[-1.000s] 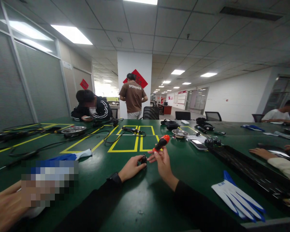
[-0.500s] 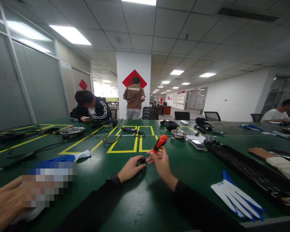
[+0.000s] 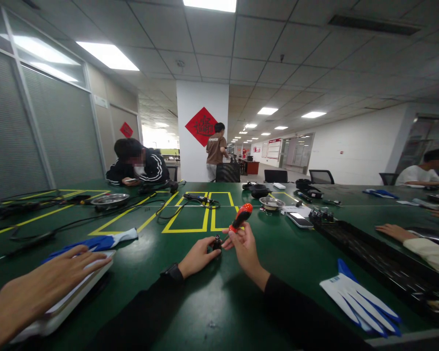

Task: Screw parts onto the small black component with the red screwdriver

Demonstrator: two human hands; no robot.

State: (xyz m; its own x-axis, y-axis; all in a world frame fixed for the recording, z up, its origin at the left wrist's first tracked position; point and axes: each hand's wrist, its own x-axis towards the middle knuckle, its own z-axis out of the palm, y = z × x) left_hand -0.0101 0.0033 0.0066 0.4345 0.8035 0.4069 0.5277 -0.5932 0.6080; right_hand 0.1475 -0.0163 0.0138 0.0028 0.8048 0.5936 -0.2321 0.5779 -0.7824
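My left hand (image 3: pixel 199 256) rests low over the green table and grips a small black cylindrical part (image 3: pixel 217 242) with a metallic top, which stands upright between thumb and fingers. Just to its right, my right hand (image 3: pixel 244 246) holds a screwdriver (image 3: pixel 243 216) by its red and black handle. The handle tilts up to the right, and the tool's lower end points down toward the black part. Fingers hide most of the shaft, so I cannot tell whether its tip touches the part.
At left, another person's hand (image 3: pixel 54 278) lies on a white tablet-like device (image 3: pixel 64 304). A long black tray (image 3: pixel 373 258) of parts, white-blue gloves (image 3: pixel 358 300), a phone (image 3: pixel 299 219) and a metal bowl (image 3: pixel 271 203) are on the right. Cables (image 3: pixel 95 217) cross the left side.
The screwdriver handle has tilted a little and shifted slightly in my right hand. My left hand stays on the black part. In the background, a standing person has moved right.
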